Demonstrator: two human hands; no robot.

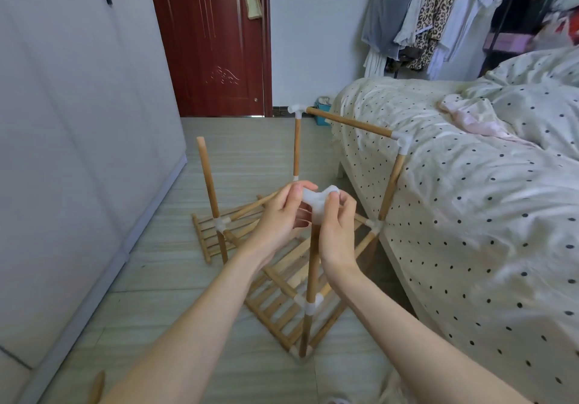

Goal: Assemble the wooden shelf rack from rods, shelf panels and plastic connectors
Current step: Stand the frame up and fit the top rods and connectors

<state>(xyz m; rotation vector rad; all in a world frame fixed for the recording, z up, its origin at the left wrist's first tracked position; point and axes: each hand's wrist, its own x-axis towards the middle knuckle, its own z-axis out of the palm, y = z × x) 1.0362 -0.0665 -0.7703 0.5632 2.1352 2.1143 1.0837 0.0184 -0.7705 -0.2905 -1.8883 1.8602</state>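
A half-built wooden rack stands on the floor beside the bed. Its near upright rod (pixel 311 275) carries a white plastic connector (pixel 316 201) at its top. My left hand (pixel 279 218) pinches the connector's left arm, and my right hand (pixel 336 231) grips its right side and stem. A slatted shelf panel (pixel 275 306) lies low in the frame. The far left upright rod (pixel 208 178) has a bare top. Two back uprights are joined by a top rod (pixel 349 121) with white corner connectors (pixel 401 140).
A loose slatted panel (pixel 205 237) lies on the floor to the left of the frame. The bed (pixel 470 215) with a dotted cover borders the right side. White wardrobe doors (pixel 78 121) run along the left. A loose rod end (pixel 97 386) shows at the bottom left.
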